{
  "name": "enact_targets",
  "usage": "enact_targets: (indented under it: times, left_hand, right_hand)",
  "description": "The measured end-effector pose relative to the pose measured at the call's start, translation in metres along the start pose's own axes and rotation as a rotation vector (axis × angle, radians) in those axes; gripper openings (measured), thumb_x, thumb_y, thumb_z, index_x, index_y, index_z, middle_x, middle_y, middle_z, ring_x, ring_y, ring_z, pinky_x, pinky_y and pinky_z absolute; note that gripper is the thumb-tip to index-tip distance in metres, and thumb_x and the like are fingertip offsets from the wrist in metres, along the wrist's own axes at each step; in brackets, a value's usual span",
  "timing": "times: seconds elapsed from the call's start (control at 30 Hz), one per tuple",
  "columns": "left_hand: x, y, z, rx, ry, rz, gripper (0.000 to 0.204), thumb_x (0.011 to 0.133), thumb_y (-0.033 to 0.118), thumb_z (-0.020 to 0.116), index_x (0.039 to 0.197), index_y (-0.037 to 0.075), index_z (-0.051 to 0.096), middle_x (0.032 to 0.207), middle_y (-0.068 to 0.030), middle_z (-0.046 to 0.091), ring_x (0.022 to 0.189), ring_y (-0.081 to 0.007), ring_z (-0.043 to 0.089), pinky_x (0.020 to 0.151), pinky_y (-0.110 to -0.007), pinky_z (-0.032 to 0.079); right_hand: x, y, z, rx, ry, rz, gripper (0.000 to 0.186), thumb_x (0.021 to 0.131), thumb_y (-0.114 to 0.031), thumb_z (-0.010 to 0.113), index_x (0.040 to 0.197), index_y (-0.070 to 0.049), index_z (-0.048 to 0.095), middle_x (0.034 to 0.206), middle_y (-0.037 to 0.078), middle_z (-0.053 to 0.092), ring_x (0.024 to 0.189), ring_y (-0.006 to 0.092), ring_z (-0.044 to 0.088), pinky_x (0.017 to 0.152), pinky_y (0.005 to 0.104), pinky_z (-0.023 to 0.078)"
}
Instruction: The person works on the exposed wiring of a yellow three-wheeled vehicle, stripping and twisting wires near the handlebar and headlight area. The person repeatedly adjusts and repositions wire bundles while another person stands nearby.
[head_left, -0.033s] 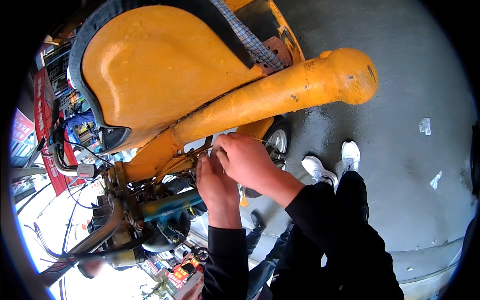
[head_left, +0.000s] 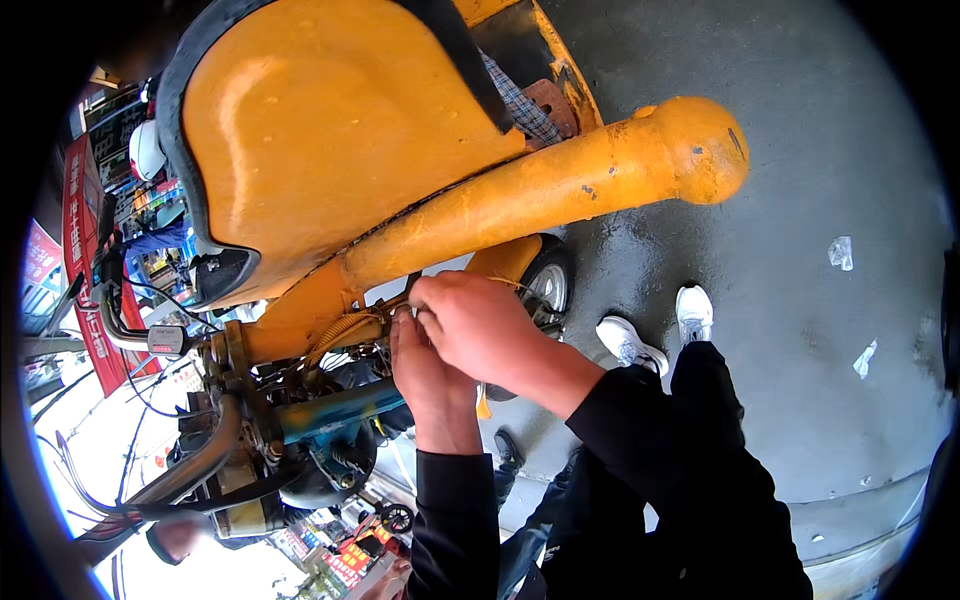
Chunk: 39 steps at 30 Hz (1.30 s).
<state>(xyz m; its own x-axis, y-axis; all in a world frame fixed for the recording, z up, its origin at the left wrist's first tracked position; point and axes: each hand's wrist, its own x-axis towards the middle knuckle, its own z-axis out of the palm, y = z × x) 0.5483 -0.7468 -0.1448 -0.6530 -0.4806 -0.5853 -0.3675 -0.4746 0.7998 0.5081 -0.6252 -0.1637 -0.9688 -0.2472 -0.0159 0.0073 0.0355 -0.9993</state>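
Right there in the middle, the person's two hands worked close together: the bare left hand (head_left: pixel 435 395) stood upright with its fingers bunched, while the bare right hand (head_left: pixel 485 325) lay across from the right with its fingers curled in. Their fingertips met, but whatever sat between them was hidden, so one could not tell if either gripped anything. And the yellow ribbed cable sleeve (head_left: pixel 338 336)? It lay just left of those fingertips, among tangled thin wires. Just beyond the hands, the long yellow-painted tube (head_left: pixel 540 188) with its rounded knob end ran from left to far right, beside a broad, curved yellow panel (head_left: pixel 320 130) edged in black. Nearer, to the left of the left hand, a scuffed blue-green tube (head_left: pixel 340 408) slanted by. Over to the right, two white shoes (head_left: pixel 632 343) stood on the wet grey ground (head_left: pixel 800 350).
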Motion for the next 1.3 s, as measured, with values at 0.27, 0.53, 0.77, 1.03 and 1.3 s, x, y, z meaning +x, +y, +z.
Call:
enact_targets:
  times: [0.27,0.53,0.77,1.03,1.3]
  left_hand:
    - [0.050,-0.068,-0.027,0.519,0.057,0.708,0.024,0.103,0.018,0.045,0.116,0.003,0.057,0.111,-0.0103,0.063,0.094,-0.0201,0.062,0.079,-0.032,0.051]
    - [0.047,-0.069,0.038,-0.512,-0.018,0.855,0.024,0.101,0.014,0.046,0.120,0.003,0.056,0.112,-0.0077,0.061,0.097,-0.0176,0.060,0.084,-0.030,0.048]
    - [0.029,-0.062,0.035,0.271,0.721,0.976,0.023,0.098,0.015,0.053,0.115,0.001,0.062,0.097,-0.0117,0.069,0.087,-0.0208,0.066,0.078,-0.033,0.051]
    - [0.030,-0.057,0.037,0.227,0.860,0.992,0.024,0.089,0.007,0.063,0.112,-0.001,0.066,0.091,-0.0188,0.071,0.084,-0.0305,0.070,0.076,-0.039,0.054]
    - [0.035,-0.059,0.050,-0.108,0.666,1.024,0.040,0.094,0.000,0.058,0.133,0.004,0.059,0.088,-0.0094,0.068,0.081,-0.0136,0.062,0.077,-0.030,0.053]
  right_hand:
    - [0.032,-0.012,0.034,-0.349,-0.118,-0.568,0.011,0.071,-0.007,0.066,0.081,-0.006,0.063,0.083,0.008,0.058,0.087,0.0261,0.061,0.072,0.0402,0.052]
    - [0.048,-0.002,0.028,-0.445,-0.154,-0.929,0.012,0.070,-0.010,0.067,0.078,-0.006,0.060,0.072,0.009,0.055,0.072,0.0276,0.061,0.061,0.0398,0.051]
    - [0.048,-0.006,0.039,-0.608,-0.126,-0.991,0.009,0.077,-0.009,0.066,0.079,-0.002,0.061,0.075,0.017,0.064,0.070,0.0346,0.066,0.062,0.0437,0.053]
    - [0.052,-0.028,0.012,-0.526,-0.171,-1.124,0.011,0.085,-0.011,0.064,0.087,0.000,0.061,0.083,0.018,0.064,0.080,0.0369,0.065,0.069,0.0441,0.053]
    - [0.061,-0.011,0.031,-0.590,-0.219,-1.088,0.011,0.083,-0.007,0.065,0.091,0.000,0.065,0.086,0.018,0.063,0.083,0.0381,0.063,0.074,0.0450,0.052]
